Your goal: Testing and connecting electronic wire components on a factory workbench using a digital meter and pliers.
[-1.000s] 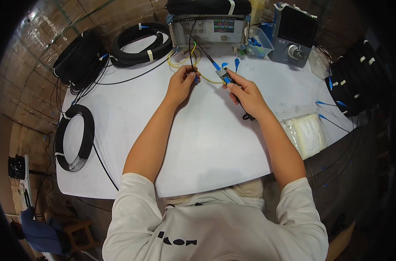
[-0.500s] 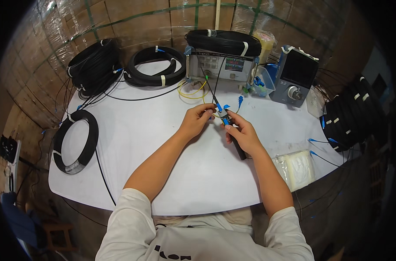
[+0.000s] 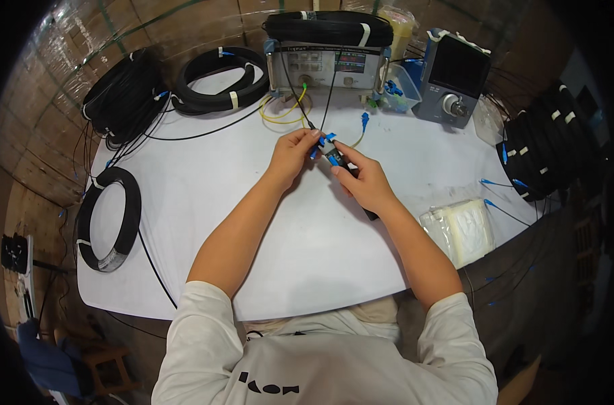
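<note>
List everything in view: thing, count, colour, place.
table: one, white, centre.
black cable coils: several; left edge, back left, on the test unit, stacked far right.
test unit: one, grey, back centre.
yellow cable: one loop, before the test unit.
handheld meter: one, grey with dark screen, back right.
packet of wipes: one, white, right edge.
blue connector: one, at the left fingertips.
pen-shaped tool: one, black, in the right hand.
left hand: pinches the blue connector.
right hand: grips the pen-shaped tool.
</note>
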The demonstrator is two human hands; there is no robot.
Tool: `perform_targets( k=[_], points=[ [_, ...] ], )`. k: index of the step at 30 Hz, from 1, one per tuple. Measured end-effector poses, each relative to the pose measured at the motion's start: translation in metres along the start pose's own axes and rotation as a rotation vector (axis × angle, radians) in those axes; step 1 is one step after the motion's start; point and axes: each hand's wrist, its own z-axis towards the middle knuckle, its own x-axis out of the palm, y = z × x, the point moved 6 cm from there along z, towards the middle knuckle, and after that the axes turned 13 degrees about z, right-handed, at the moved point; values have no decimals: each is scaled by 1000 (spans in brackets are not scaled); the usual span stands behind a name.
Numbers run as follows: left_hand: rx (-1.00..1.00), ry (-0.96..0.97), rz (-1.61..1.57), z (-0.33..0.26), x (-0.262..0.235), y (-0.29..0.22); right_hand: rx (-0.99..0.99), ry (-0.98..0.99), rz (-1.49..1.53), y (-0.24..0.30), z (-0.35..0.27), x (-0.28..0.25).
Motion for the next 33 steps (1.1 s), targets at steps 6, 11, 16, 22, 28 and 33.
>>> perform_targets(
  k=[6,11,16,22,28,33],
  points=[
    [-81,-145,-228,11,-26,14,-143,-8,-214,1,-2,3],
    [-50,-10,-100,3,-37,6,-38,15,-85,3,-1,2],
    [51,242,163,0,-4,-7,23,-57,164,-4,1,-12],
    [-32,148,74,2,-5,-11,24,-70,203,3,5,-18],
    [-13,151,-215,6,-8,-17,52,-32,124,4,4,-16],
    [58,117,-388,8,-6,-27,61,3,135,2,5,-13]
  ],
)
